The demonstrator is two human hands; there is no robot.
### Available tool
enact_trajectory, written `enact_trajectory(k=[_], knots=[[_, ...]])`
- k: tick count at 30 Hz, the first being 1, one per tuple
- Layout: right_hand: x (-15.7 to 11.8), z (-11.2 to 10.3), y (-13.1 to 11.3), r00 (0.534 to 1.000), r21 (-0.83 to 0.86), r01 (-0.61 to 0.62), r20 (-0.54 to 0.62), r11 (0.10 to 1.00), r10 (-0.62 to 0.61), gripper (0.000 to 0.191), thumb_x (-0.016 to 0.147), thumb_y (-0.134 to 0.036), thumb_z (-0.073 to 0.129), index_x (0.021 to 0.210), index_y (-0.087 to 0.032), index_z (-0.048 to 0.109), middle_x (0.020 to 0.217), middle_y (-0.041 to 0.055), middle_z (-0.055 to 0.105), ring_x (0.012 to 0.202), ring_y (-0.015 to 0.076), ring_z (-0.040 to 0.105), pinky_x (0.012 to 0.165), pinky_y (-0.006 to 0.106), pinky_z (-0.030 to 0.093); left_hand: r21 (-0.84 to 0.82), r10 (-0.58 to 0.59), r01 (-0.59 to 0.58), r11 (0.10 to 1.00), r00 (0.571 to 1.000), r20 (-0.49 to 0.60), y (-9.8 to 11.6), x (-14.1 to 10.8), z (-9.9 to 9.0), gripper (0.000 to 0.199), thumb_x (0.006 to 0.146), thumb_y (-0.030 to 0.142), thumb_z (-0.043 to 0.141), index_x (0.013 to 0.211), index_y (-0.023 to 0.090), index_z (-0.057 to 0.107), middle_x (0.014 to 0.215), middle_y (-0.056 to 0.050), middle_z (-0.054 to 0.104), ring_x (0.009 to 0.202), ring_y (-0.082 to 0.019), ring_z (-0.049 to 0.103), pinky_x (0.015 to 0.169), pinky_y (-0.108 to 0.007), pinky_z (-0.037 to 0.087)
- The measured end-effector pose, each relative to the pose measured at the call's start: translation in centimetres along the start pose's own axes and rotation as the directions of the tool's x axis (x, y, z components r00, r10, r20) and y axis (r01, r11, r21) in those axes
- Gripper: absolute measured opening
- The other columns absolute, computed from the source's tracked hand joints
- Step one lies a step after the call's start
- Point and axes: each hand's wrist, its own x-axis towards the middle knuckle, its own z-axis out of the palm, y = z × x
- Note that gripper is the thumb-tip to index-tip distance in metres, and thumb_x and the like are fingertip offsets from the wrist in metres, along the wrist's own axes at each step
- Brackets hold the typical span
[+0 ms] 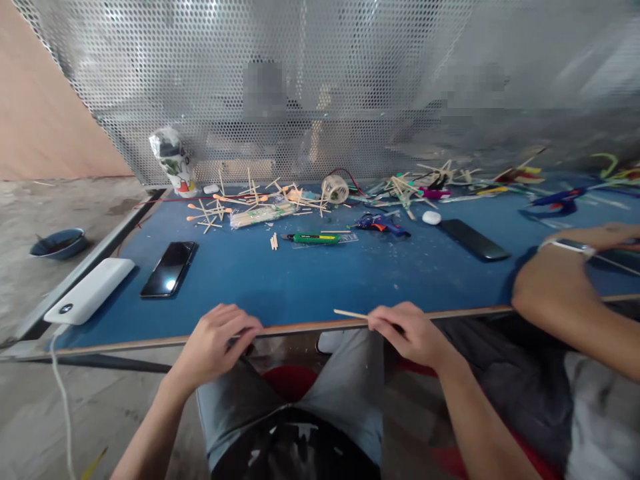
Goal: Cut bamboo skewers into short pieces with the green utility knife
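Between the thumb and fingers of my right hand [403, 330], a thin wooden stick [351, 314] is pinched, pointing left over the table's front edge. My left hand [217, 343] is at the same edge, further left, with its fingers curled and thumb and forefinger close together. Whether anything is between those fingertips cannot be made out. Beyond the hands, a green utility knife [316, 239] lies on the blue table [250, 280]. Several short cut stick pieces [274, 241] lie just left of the knife.
A phone [170, 269] and white power bank [90, 291] lie left. Behind the knife are a stick bundle [263, 215] and blue glue gun [383, 225]; another phone [474, 240] lies right. Stick structures line the mesh panel [210, 87]. A co-worker's arm [565, 287] rests at right.
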Motion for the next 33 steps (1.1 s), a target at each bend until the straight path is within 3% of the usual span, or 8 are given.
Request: enact_trajectory(k=[3,6,10,13,18,23,29,33], knots=[[4.6,-2.0,-1.4,0.995,-0.038,0.081,0.066,0.996,-0.079,0.035,0.104,-0.043,0.039,0.084,-0.026,0.061,0.065,-0.0001,0.063,0.059,0.017,0.059,0.062,0.031,0.037,0.045,-0.007,0.004,0.999,0.999,0.053,1.0,4.5,-1.8,0.02,0.103,0.039,0.051,0.116,0.029,0.062,0.118,-0.004,0.069,0.106,-0.025,0.063,0.096,-0.042,0.043],[9.1,-3.2,-2.8,0.983,-0.068,0.16,0.102,0.985,-0.153,0.034,0.105,-0.045,0.042,0.09,-0.025,0.064,0.074,-0.0012,0.068,0.063,0.0138,0.058,0.064,0.029,0.034,0.029,-0.001,-0.003,1.0,0.989,0.15,1.2,8.9,-3.3,0.035,0.103,0.045,0.052,0.132,0.026,0.055,0.126,-0.006,0.066,0.111,-0.025,0.062,0.098,-0.039,0.043],[13.9,-3.4,-3.2,0.974,-0.138,0.206,0.122,0.969,-0.19,0.036,0.105,-0.044,0.044,0.089,-0.02,0.065,0.074,-0.0002,0.065,0.07,0.014,0.059,0.07,0.029,0.042,-0.108,0.091,-0.05,0.993,0.905,0.416,-0.1,13.7,-3.9,0.031,0.106,0.041,0.045,0.127,0.024,0.062,0.102,-0.001,0.073,0.088,-0.015,0.066,0.079,-0.024,0.049],[16.7,-3.6,-2.3,0.968,-0.181,0.216,0.17,0.96,-0.185,0.032,0.099,-0.047,0.057,0.107,-0.017,0.064,0.099,0.0033,0.067,0.084,0.0154,0.064,0.079,0.035,0.055,-0.172,0.134,-0.054,0.984,0.857,0.498,-2.0,16.0,-4.0,0.033,0.107,0.026,0.036,0.119,0.018,0.065,0.088,0.0,0.069,0.076,-0.011,0.062,0.073,-0.02,0.048],[19.7,-4.6,1.8,0.959,-0.25,0.233,0.219,0.94,-0.179,0.035,0.098,-0.045,0.061,0.119,-0.018,0.062,0.116,0.0071,0.066,0.097,0.0189,0.065,0.084,0.04,0.058,-0.161,0.114,-0.036,0.986,0.853,0.509,-5.4,17.6,-3.9,0.034,0.109,0.037,0.042,0.122,0.015,0.065,0.094,-0.003,0.067,0.081,-0.014,0.063,0.076,-0.029,0.053],[21.1,-3.4,6.4,0.975,-0.303,0.214,0.119,0.929,-0.186,0.035,0.098,-0.043,0.061,0.123,-0.019,0.061,0.123,0.0084,0.064,0.104,0.0208,0.064,0.09,0.043,0.057,-0.151,0.094,-0.012,0.988,0.83,0.549,-8.1,17.6,-1.7,0.033,0.101,0.038,0.061,0.124,0.015,0.062,0.12,-0.009,0.066,0.101,-0.021,0.067,0.087,-0.04,0.06],[21.4,-0.3,8.5,0.972,-0.32,0.206,-0.044,0.925,-0.232,0.037,0.098,-0.043,0.061,0.127,-0.02,0.06,0.132,0.0098,0.06,0.115,0.0242,0.061,0.098,0.048,0.054,-0.135,0.117,-0.069,0.988,0.915,0.386,-9.2,17.5,1.9,0.033,0.101,0.037,0.061,0.125,0.015,0.061,0.123,-0.01,0.064,0.105,-0.021,0.066,0.09,-0.042,0.059],[21.8,0.8,9.4,0.977,-0.276,0.154,-0.099,0.949,-0.187,0.044,0.098,-0.046,0.059,0.133,-0.021,0.056,0.136,0.0104,0.058,0.122,0.0268,0.057,0.103,0.053,0.049,-0.166,0.199,-0.151,0.975,0.923,0.33,-9.6,17.5,3.0,0.027,0.103,0.037,0.058,0.116,0.015,0.066,0.111,-0.007,0.069,0.099,-0.02,0.067,0.093,-0.042,0.056]])
